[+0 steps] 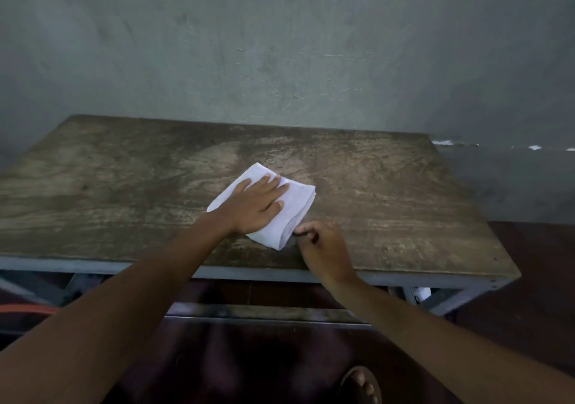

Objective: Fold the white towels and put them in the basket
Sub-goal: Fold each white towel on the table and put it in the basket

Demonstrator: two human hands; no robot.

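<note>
A white towel (pixel 297 209), folded into a small thick square, lies near the middle of the wooden table (pixel 124 185). My left hand (pixel 256 206) lies flat on top of it with straight fingers, pressing it down. My right hand (pixel 323 248) sits just beside the towel's near right edge with its fingers curled; the fingertips are at the towel's edge, and I cannot tell whether they pinch it. No basket is in view.
The table stands against a grey concrete wall (pixel 280 45). Its grey metal frame (pixel 280 274) runs along the near edge. Dark red floor (pixel 529 279) shows to the right and below, with a sandalled foot (pixel 362 385) at the bottom.
</note>
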